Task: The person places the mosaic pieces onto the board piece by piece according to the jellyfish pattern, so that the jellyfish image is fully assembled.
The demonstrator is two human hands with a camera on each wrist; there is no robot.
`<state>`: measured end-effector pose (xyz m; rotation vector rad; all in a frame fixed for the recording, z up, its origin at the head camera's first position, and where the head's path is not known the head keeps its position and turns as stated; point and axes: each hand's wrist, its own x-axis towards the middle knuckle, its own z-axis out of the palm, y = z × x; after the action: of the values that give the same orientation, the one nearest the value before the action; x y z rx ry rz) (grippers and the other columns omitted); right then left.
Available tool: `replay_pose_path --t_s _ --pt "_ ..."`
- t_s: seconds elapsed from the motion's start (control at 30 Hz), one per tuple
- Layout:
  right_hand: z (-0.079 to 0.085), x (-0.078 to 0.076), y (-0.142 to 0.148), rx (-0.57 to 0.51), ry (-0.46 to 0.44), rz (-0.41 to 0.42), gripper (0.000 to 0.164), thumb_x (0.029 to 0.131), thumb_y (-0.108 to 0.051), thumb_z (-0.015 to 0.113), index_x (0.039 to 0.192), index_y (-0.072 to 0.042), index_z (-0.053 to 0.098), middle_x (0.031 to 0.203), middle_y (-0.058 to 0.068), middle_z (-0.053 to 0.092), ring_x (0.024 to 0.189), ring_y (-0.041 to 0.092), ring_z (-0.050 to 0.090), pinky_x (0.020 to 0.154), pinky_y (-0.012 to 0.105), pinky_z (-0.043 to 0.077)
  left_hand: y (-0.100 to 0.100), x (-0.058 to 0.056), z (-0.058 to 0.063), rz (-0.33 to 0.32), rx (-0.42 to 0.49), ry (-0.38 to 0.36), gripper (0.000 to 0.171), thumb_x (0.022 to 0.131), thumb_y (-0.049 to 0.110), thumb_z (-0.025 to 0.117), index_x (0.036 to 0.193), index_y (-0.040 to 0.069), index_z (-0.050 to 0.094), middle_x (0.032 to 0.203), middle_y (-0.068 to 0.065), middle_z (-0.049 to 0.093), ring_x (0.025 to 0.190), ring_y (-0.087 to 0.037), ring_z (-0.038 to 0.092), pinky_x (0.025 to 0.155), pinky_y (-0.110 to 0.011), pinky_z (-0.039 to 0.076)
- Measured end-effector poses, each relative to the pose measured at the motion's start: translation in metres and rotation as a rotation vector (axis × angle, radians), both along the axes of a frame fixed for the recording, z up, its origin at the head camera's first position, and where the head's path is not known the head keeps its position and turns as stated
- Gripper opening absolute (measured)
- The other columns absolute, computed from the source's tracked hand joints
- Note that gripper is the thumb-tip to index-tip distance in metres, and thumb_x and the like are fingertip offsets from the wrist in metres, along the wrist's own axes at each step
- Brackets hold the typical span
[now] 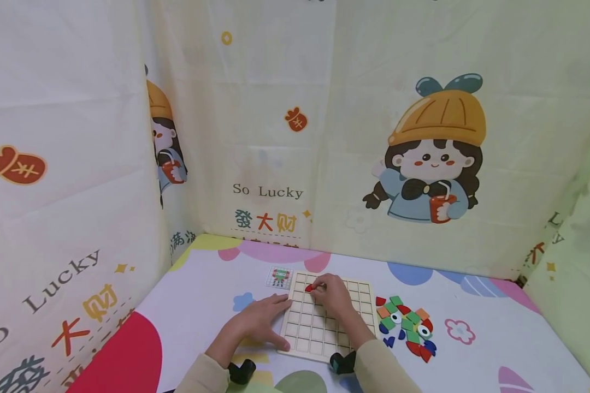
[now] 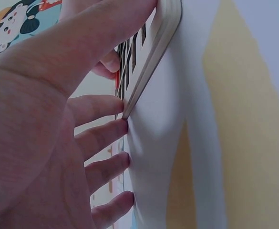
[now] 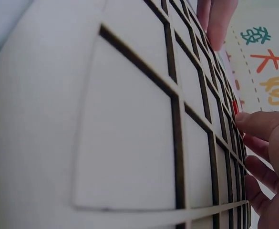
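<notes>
One beige sleeve [image 1: 204,374] is leading to the left hand [image 1: 260,321], its fingers resting wide against a wooden grid board [image 1: 307,332]; at the board's upper left, the red piece [image 1: 308,287], long axis unclear, is sitting just left of the nearer, pinching right hand [image 1: 335,296]; flat, angular and rounded tiles [image 1: 413,317] are lying further right

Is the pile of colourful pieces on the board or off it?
Off it. The head view shows the pile of colourful pieces lying on the table, right of the board.
</notes>
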<state>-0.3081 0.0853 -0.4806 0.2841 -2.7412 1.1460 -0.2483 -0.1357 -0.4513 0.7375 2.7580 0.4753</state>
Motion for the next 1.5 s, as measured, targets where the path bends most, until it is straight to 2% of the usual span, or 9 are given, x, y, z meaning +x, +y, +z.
replay_pose_path --t_s 0.17,0.23,0.53,0.7,1.03,1.2,1.4,1.5 --pt "0.001 0.004 0.008 -0.129 -0.007 0.008 0.005 0.086 -0.012 0.070 0.090 -0.011 0.073 0.095 0.003 0.067 0.081 0.015 0.056 0.069 0.031 0.048 0.000 0.001 0.001 0.000 0.002 -0.003 0.098 0.069 0.061 0.077 0.148 0.019 0.040 0.156 -0.002 0.034 0.144 -0.032 0.031 0.110 -0.055 0.031" --pt "0.001 0.006 0.012 -0.143 -0.010 -0.006 0.005 0.087 -0.012 0.069 0.091 -0.011 0.073 0.094 0.002 0.067 0.080 0.014 0.055 0.066 0.028 0.047 0.000 0.000 0.000 0.003 0.001 -0.010 0.098 0.069 0.061 0.077 0.149 0.019 0.039 0.157 -0.001 0.033 0.144 -0.032 0.031 0.110 -0.055 0.031" --pt "0.007 0.015 0.033 -0.146 0.022 -0.079 0.007 0.085 -0.014 0.072 0.092 -0.012 0.073 0.095 0.002 0.068 0.086 0.016 0.056 0.068 0.029 0.046 0.000 0.003 0.002 0.011 0.006 -0.010 0.099 0.068 0.060 0.078 0.149 0.019 0.039 0.157 -0.001 0.032 0.145 -0.032 0.029 0.110 -0.056 0.030" --pt "0.011 0.022 0.046 -0.133 0.070 -0.111 0.010 0.083 -0.015 0.075 0.093 -0.013 0.073 0.095 0.000 0.069 0.087 0.016 0.057 0.076 0.032 0.046 0.000 0.004 0.002 0.006 0.005 -0.001 0.099 0.068 0.059 0.079 0.149 0.018 0.039 0.157 -0.002 0.033 0.145 -0.033 0.030 0.110 -0.056 0.030" --pt "0.023 0.045 0.070 -0.125 0.083 -0.104 0.020 0.084 -0.014 0.075 0.104 -0.011 0.071 0.099 0.001 0.069 0.091 0.018 0.058 0.081 0.036 0.046 0.000 0.002 0.002 0.013 0.010 -0.024 0.098 0.069 0.059 0.078 0.149 0.019 0.038 0.158 -0.002 0.032 0.146 -0.032 0.028 0.111 -0.056 0.029" --pt "0.024 0.055 0.081 -0.092 0.117 -0.105 0.023 0.084 -0.015 0.075 0.107 -0.014 0.071 0.102 -0.001 0.069 0.092 0.016 0.057 0.078 0.034 0.046 0.000 0.003 0.002 0.024 0.008 -0.024 0.098 0.069 0.060 0.078 0.149 0.020 0.039 0.157 0.000 0.032 0.146 -0.031 0.028 0.111 -0.055 0.030" --pt "0.025 0.065 0.092 -0.029 0.136 -0.132 0.026 0.082 -0.015 0.076 0.107 -0.013 0.070 0.100 0.000 0.069 0.089 0.017 0.057 0.071 0.024 0.046 -0.001 0.003 0.002 0.013 0.011 -0.028 0.098 0.069 0.060 0.078 0.149 0.019 0.038 0.157 -0.002 0.032 0.145 -0.032 0.028 0.111 -0.056 0.030" --pt "0.025 0.069 0.098 -0.044 0.137 -0.135 0.026 0.081 -0.014 0.077 0.106 -0.012 0.070 0.098 0.001 0.068 0.086 0.018 0.057 0.067 0.022 0.045 0.000 0.003 0.003 0.012 0.013 -0.024 0.098 0.069 0.061 0.078 0.149 0.019 0.038 0.157 -0.002 0.032 0.145 -0.032 0.029 0.111 -0.056 0.030"
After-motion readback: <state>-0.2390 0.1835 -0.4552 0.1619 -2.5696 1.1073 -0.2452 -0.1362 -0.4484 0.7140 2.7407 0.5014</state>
